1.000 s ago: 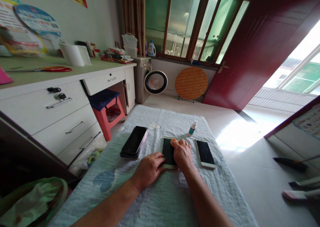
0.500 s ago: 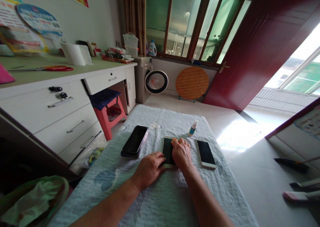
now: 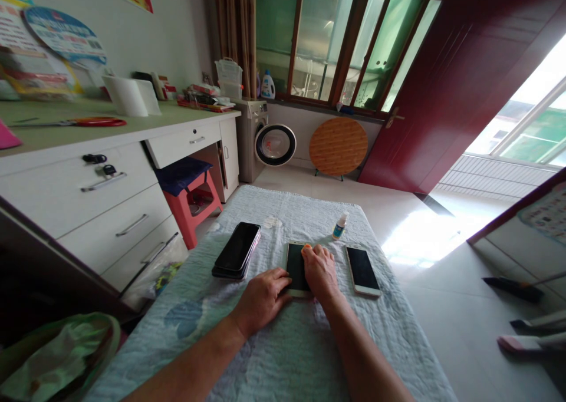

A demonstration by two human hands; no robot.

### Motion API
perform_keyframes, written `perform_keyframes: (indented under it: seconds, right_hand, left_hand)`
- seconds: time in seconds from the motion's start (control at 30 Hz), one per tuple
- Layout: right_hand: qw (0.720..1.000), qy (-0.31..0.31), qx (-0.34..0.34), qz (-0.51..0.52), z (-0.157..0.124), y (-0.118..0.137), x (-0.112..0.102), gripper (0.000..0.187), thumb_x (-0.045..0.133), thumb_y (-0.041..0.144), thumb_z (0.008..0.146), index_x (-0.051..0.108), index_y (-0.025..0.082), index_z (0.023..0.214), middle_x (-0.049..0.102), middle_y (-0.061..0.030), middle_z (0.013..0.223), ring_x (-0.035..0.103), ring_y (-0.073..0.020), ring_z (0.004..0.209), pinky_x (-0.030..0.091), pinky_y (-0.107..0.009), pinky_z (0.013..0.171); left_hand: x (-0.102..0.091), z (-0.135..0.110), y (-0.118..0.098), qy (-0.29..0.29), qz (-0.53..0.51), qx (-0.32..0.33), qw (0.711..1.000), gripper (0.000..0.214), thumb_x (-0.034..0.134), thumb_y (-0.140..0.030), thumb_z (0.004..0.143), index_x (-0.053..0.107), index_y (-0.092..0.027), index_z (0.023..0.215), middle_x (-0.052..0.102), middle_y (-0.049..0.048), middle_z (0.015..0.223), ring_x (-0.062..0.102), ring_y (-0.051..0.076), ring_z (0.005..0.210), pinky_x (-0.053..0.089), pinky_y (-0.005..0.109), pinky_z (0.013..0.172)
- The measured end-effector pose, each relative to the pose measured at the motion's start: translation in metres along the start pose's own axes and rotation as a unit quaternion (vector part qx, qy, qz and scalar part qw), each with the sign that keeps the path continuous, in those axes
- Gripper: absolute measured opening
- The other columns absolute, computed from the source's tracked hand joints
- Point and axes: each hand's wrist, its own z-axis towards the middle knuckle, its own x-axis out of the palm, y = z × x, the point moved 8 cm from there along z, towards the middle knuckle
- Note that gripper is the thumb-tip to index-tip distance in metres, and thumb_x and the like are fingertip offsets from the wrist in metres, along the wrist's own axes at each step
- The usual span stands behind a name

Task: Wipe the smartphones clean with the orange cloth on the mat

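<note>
Orange pad (image 3: pixel 306 247) pinched in my right hand (image 3: pixel 321 267), against a phone (image 3: pixel 295 265) lying screen-up on quilted cloth (image 3: pixel 287 355); my left hand (image 3: pixel 262 297), loosely spread, touches its left edge. Rubbing looks unfinished; whether the stacked phones (image 3: pixel 239 247) or rightmost phone (image 3: pixel 362 270) are done, I cannot tell.

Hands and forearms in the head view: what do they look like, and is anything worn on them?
The left hand and right hand show no gloves. Neither wrist shows a watch or bracelet. The left forearm and right forearm are bare, with no sleeves in view.
</note>
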Motion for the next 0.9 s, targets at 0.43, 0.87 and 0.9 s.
perform_keyframes:
  seconds: [0.43,0.87,0.9]
  right_hand:
    - [0.996,-0.014,-0.081,0.033,-0.005,0.03,0.001,0.028,0.04,0.025,0.1,0.067,0.025,0.092,0.063,-0.0031,0.091,0.05,-0.018,0.087,0.027,-0.03,0.076]
    - [0.998,-0.004,-0.003,0.065,0.0,0.005,-0.004,0.022,0.045,0.02,0.096,0.067,0.025,0.1,0.061,-0.0042,0.095,0.05,-0.0175,0.09,0.027,-0.028,0.078]
    - [0.998,-0.004,-0.002,0.068,0.0,0.004,-0.004,0.023,0.045,0.02,0.096,0.067,0.024,0.1,0.061,-0.0041,0.095,0.05,-0.0173,0.09,0.028,-0.028,0.078]
  left_hand:
    - [0.0,0.0,0.002,0.002,-0.018,-0.003,1.0,0.021,0.066,-0.025,0.088,0.069,-0.025,0.109,0.066,0.002,0.107,0.063,0.021,0.099,0.05,0.031,0.091]
    - [0.001,0.0,0.001,0.001,0.006,0.004,1.0,0.025,0.068,-0.02,0.085,0.067,-0.022,0.11,0.066,0.0039,0.114,0.064,0.022,0.104,0.05,0.034,0.095]
    - [0.001,0.0,0.001,0.001,0.007,0.004,1.0,0.026,0.069,-0.02,0.084,0.067,-0.022,0.11,0.066,0.004,0.114,0.064,0.022,0.104,0.05,0.033,0.095]
